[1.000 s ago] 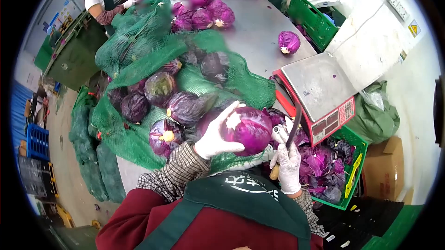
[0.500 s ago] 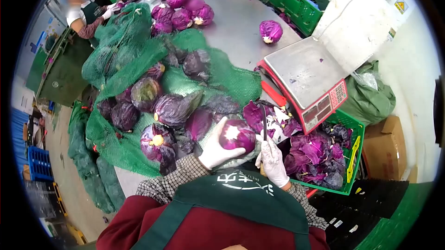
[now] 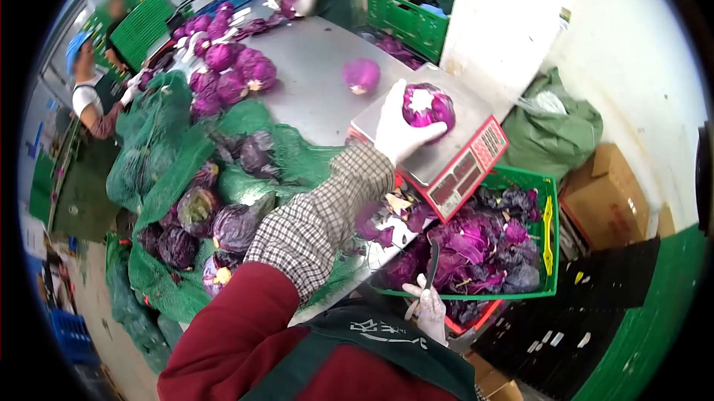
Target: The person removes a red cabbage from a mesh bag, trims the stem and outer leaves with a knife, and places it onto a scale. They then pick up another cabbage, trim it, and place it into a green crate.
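Head view, left: at least six dark cabbages (image 3: 178, 247) look unpeeled, left to do; upper left, roughly ten bright cabbages (image 3: 255, 69) seem done; upper centre, one loose cabbage (image 3: 361, 75). The left hand (image 3: 399, 132), half open, grips one peeled cabbage (image 3: 441, 110) at one scale (image 3: 428, 165); lower centre, the right hand (image 3: 431, 313) closes round one knife (image 3: 433, 261); lower right, one crate (image 3: 552, 211).

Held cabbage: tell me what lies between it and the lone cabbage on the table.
In the head view, the left hand and the edge of the scale lie between the held cabbage and the lone cabbage.
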`<state>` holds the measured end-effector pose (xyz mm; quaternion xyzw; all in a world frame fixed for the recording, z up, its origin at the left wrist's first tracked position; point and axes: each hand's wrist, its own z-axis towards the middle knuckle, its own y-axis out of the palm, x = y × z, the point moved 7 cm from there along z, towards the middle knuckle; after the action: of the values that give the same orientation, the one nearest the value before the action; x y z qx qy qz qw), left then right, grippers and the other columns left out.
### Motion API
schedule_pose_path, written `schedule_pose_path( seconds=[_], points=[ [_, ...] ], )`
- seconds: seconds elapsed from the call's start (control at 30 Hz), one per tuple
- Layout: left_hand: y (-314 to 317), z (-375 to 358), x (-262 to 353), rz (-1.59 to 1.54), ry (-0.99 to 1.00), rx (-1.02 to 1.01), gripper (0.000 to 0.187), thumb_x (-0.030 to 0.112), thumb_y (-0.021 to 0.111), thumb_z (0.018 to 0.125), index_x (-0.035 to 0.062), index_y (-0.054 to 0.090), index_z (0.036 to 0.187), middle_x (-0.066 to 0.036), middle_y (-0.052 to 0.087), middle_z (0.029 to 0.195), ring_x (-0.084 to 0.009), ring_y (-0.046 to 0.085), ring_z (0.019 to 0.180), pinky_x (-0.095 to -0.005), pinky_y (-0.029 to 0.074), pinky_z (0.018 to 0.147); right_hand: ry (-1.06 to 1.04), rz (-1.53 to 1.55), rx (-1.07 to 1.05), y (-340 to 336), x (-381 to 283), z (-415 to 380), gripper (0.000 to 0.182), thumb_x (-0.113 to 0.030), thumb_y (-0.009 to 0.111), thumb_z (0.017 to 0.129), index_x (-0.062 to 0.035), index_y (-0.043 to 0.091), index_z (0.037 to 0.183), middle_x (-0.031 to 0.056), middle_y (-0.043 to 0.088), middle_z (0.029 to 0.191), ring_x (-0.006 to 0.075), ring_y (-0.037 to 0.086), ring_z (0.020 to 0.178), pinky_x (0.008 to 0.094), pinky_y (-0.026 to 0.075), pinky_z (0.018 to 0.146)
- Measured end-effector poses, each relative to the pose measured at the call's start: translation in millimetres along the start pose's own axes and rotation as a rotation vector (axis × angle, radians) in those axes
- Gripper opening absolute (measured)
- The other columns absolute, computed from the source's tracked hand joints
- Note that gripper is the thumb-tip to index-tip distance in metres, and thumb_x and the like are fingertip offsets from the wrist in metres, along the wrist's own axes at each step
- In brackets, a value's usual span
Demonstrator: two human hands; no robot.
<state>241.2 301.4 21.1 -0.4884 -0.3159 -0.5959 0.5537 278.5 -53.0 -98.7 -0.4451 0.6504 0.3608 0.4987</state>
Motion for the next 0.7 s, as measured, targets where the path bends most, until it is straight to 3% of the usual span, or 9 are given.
schedule_pose_path(
  seconds=[0.03, 0.1, 0.13, 0.17, 0.2, 0.3, 0.47, 0.63, 0.7],
  points=[
    [7, 5, -1, -0.008, 0.013, -0.042, 0.114, 0.035, 0.091, 0.057, -0.0052, 0.029, 0.144, -0.022, 0.043, 0.140, -0.0318, 0.044, 0.131, -0.0370, 0.037, 0.111, -0.108, -0.063, -0.011, -4, 14, -4, 0.050, -0.034, 0.039, 0.104, 0.0005, 0.043, 0.140, 0.0141, 0.069, 0.110, 0.0102, 0.055, 0.053, 0.0222, 0.044, 0.050],
    [14, 9, -8, 0.057, -0.009, -0.131, 0.118, 0.031, 0.092, 0.058, -0.0069, 0.024, 0.146, -0.023, 0.041, 0.141, -0.0298, 0.044, 0.131, -0.0367, 0.039, 0.110, -0.112, -0.065, -0.023, -13, 29, -9, 0.049, -0.034, 0.041, 0.104, 0.0001, 0.044, 0.139, 0.0134, 0.069, 0.108, 0.0107, 0.057, 0.062, 0.0234, 0.046, 0.057],
    [13, 10, 5, 0.031, -0.039, -0.210, 0.122, 0.026, 0.093, 0.058, -0.0086, 0.019, 0.148, -0.022, 0.040, 0.142, -0.0284, 0.045, 0.131, -0.0359, 0.042, 0.108, -0.015, 0.000, -0.027, -17, 31, -12, 0.048, -0.034, 0.042, 0.103, -0.0001, 0.046, 0.137, 0.0120, 0.069, 0.107, 0.0113, 0.059, 0.068, 0.0245, 0.046, 0.062],
    [10, 17, -12, 0.164, 0.021, -0.200, 0.123, 0.032, 0.092, 0.059, -0.0101, 0.018, 0.147, -0.023, 0.039, 0.143, -0.0298, 0.044, 0.132, -0.0364, 0.039, 0.110, 0.056, 0.061, -0.034, -16, 31, -14, 0.049, -0.035, 0.043, 0.103, 0.0001, 0.047, 0.136, 0.0113, 0.070, 0.106, 0.0115, 0.059, 0.071, 0.0248, 0.046, 0.065],
    [-1, 15, 10, 0.377, -0.025, -0.255, 0.124, 0.039, 0.090, 0.061, -0.0089, 0.017, 0.149, -0.025, 0.035, 0.147, -0.0325, 0.038, 0.136, -0.0373, 0.033, 0.114, 0.128, 0.121, -0.037, -13, 27, -16, 0.049, -0.036, 0.044, 0.102, 0.0002, 0.048, 0.135, 0.0105, 0.070, 0.105, 0.0117, 0.059, 0.074, 0.0251, 0.046, 0.067],
    [-29, 31, 36, 0.355, 0.015, -0.257, 0.125, 0.042, 0.089, 0.063, -0.0064, 0.014, 0.150, -0.027, 0.023, 0.154, -0.0337, 0.024, 0.145, -0.0385, 0.024, 0.118, 0.223, 0.237, -0.047, -5, 23, -13, 0.056, -0.041, 0.050, 0.100, 0.0032, 0.047, 0.134, 0.0102, 0.070, 0.104, 0.0100, 0.055, 0.067, 0.0234, 0.044, 0.063],
    [-65, 24, 77, 0.466, 0.092, -0.338, 0.128, 0.047, 0.089, 0.061, -0.0055, 0.014, 0.151, -0.028, 0.021, 0.154, -0.0352, 0.022, 0.145, -0.0406, 0.021, 0.119, 0.253, 0.290, -0.096, 2, 19, 1, 0.051, -0.035, 0.055, 0.098, 0.0024, 0.049, 0.132, 0.0117, 0.069, 0.101, 0.0079, 0.054, 0.063, 0.0215, 0.041, 0.055],
    [-63, 6, 62, 0.498, 0.272, -0.459, 0.132, 0.054, 0.088, 0.059, -0.0040, 0.013, 0.152, -0.028, 0.014, 0.157, -0.0381, 0.013, 0.147, -0.0435, 0.015, 0.120, 0.151, 0.348, -0.101, -1, 15, 17, 0.044, -0.031, 0.052, 0.100, 0.0036, 0.051, 0.128, 0.0114, 0.069, 0.098, 0.0094, 0.055, 0.060, 0.0220, 0.041, 0.053],
    [-55, 2, 53, 0.566, 0.315, -0.486, 0.132, 0.043, 0.092, 0.058, -0.0031, 0.012, 0.152, -0.024, 0.015, 0.157, -0.0348, 0.015, 0.147, -0.0417, 0.017, 0.120, 0.139, 0.352, -0.074, -5, 17, 23, 0.043, -0.029, 0.051, 0.101, 0.0039, 0.050, 0.129, 0.0131, 0.069, 0.099, 0.0105, 0.056, 0.059, 0.0234, 0.043, 0.053]
  ],
)
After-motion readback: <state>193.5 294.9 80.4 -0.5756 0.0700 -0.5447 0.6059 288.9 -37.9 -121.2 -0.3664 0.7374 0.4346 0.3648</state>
